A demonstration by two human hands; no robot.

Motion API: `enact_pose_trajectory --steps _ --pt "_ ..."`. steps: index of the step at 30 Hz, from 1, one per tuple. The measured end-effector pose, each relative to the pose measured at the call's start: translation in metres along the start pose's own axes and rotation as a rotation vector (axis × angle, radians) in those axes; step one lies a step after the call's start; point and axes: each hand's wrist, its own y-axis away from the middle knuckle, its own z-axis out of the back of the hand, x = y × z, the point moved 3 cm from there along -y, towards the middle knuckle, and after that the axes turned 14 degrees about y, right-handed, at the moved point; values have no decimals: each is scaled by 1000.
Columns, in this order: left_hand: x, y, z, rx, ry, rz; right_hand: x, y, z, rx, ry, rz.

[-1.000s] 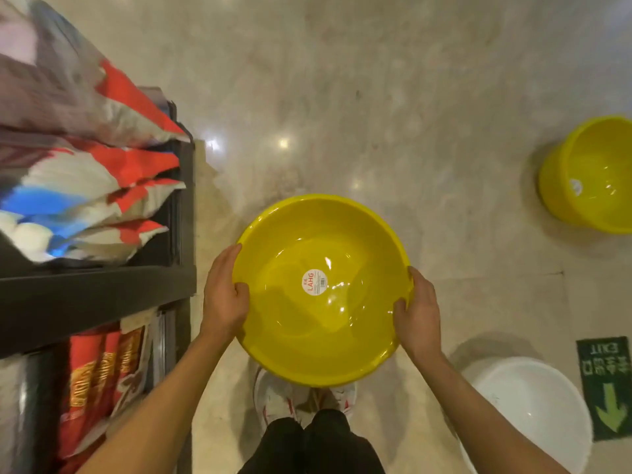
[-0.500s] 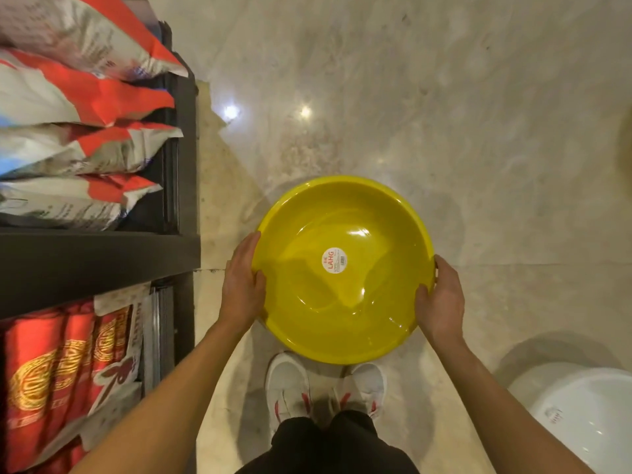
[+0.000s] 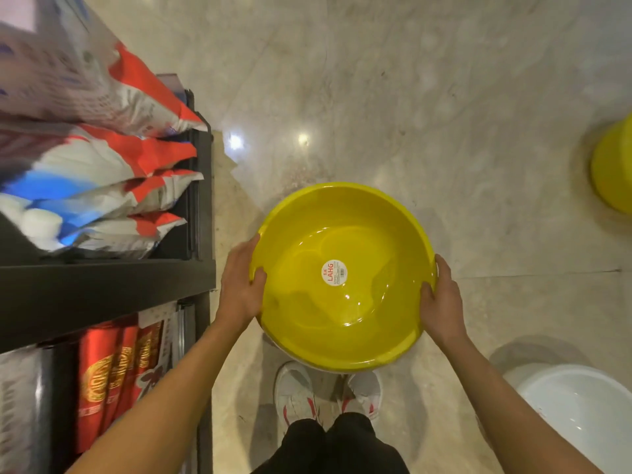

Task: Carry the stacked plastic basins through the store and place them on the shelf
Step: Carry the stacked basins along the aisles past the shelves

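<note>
I hold a yellow plastic basin in front of my waist, above my white shoes. A round white sticker sits in its bottom. My left hand grips the left rim with the thumb inside. My right hand grips the right rim the same way. A pale edge under the near rim hints at another basin nested below, but I cannot tell for sure. The dark shelf stands close on my left.
The shelf carries white, red and blue bags on top and red packs below. Another yellow basin sits on the marble floor at far right. A white basin lies on the floor at lower right.
The view has swung back to the right, so the yellow floor basin shows again at the right edge. The held basin stays between both hands, same grip.
</note>
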Motion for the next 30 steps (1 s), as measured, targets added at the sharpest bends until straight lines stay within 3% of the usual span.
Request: enact_pose_trajectory --steps 7,17,30 --pt "-154 21 68 -87 39 -34 83 54 145 -160 -82 73" --pt "-404 62 167 -164 69 -250 181 140 367 -353 -180 190" --pt "-672 126 217 -129 149 -407 252 231 620 -477 -213 281"
